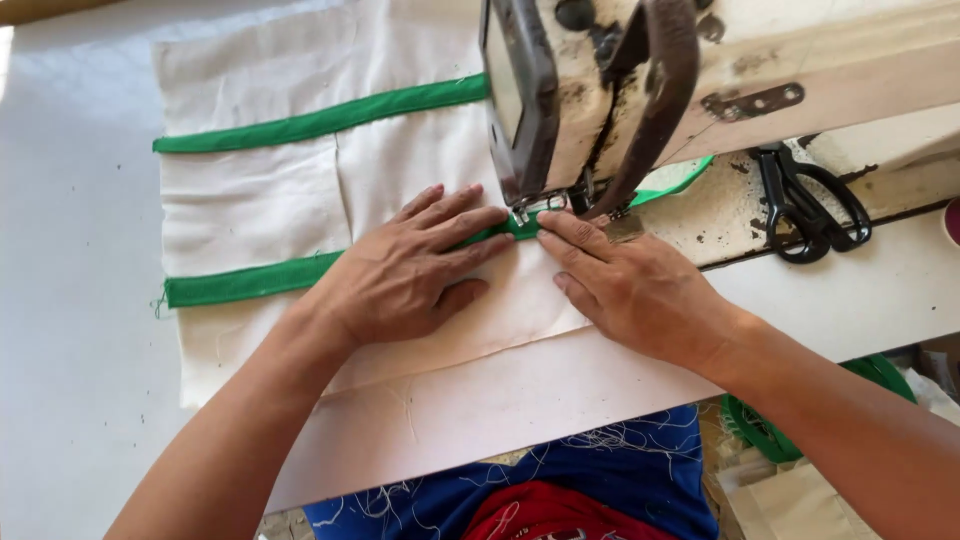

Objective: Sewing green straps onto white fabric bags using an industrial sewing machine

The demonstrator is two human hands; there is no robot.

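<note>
Nearest, both hands press flat, gripping nothing: left hand (415,270) and right hand (630,285) spread on the cream cloth (250,205), steadying its green binding strip (250,280) under the sewing machine (600,90). Beyond, black scissors (810,205) lie.

No pkgs, labels, signs or screens clearly in view; only maybe-candidate is pale paper or bag-like stuff (800,505) at bottom right below desk edge, too unclear to tell

Both hands (420,270) (630,285) flat on cream cloth (250,210) under sewing machine (600,80)
</note>
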